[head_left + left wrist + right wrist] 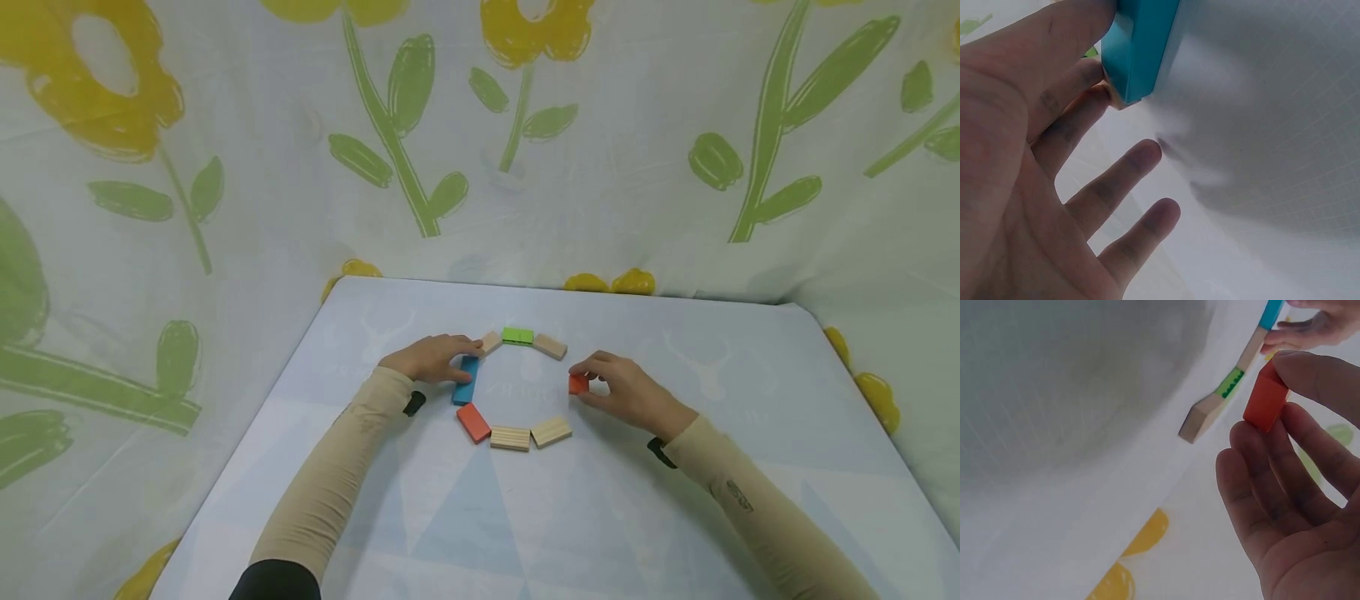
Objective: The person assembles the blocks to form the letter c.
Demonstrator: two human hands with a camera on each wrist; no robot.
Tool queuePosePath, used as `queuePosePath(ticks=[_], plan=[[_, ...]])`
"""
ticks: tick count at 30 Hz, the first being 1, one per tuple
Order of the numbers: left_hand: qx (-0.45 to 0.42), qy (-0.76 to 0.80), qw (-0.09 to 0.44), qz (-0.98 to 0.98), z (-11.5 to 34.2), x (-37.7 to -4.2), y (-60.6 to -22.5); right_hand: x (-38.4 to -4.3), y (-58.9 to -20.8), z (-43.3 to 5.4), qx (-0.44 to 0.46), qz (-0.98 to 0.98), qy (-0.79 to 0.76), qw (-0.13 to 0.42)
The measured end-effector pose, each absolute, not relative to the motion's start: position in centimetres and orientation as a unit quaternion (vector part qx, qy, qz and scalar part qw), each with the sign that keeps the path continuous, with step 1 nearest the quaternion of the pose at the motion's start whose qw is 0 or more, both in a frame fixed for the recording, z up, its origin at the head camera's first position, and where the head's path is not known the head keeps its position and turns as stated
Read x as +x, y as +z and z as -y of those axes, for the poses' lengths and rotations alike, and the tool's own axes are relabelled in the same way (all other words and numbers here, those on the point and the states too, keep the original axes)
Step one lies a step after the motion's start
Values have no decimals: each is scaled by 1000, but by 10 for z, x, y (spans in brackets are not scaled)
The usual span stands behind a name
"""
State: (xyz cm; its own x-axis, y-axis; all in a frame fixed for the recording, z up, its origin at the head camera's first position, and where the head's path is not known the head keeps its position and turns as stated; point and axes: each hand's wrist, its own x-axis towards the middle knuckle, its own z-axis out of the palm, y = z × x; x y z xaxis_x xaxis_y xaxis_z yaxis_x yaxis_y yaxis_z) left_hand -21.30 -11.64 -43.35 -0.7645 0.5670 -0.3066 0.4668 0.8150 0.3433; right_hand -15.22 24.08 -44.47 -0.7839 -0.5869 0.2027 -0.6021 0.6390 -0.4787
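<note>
Near the ring's right side, my right hand (626, 390) pinches a red-orange wooden block (1266, 399) between thumb and fingers, the block's lower end free in the right wrist view. On the left side, my left hand (435, 358) reaches over a blue block (465, 382). Its thumb touches the blue block, and the index and middle fingertips are right at the plain wooden block (491, 342) beyond it. The other two fingers are spread and straight in the left wrist view. A green block (517, 336) and another plain block (551, 347) continue the far arc.
A red block (474, 423), a grooved wooden block (510, 438) and a plain wooden block (551, 432) form the near arc. They lie on a pale patterned tabletop (675, 517). A white cloth with flowers (600, 208) hangs behind and beside the table.
</note>
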Motion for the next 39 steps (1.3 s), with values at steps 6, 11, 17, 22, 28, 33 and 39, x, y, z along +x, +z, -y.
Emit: queuePosePath(ticks=[6, 11, 17, 22, 28, 33, 39], plan=[[277, 124, 203, -931, 116, -213, -432, -147, -452, -237, 331, 907, 262, -5], [279, 124, 201, -931, 116, -213, -433, -142, -457, -234, 340, 903, 262, -21], [285, 126, 200, -929, 115, -214, -433, -138, -459, -234, 350, 899, 261, -27], [286, 128, 201, -928, 114, -215, -434, -138, -460, -235, 355, 898, 257, -29], [288, 129, 199, -928, 112, -217, -435, -138, -469, -236, 357, 902, 243, -20], [290, 123, 196, -929, 113, -216, -436, -137, -471, -237, 359, 902, 239, -23], [297, 109, 193, -929, 115, -212, -436, -138, -461, -242, 352, 905, 240, 8]])
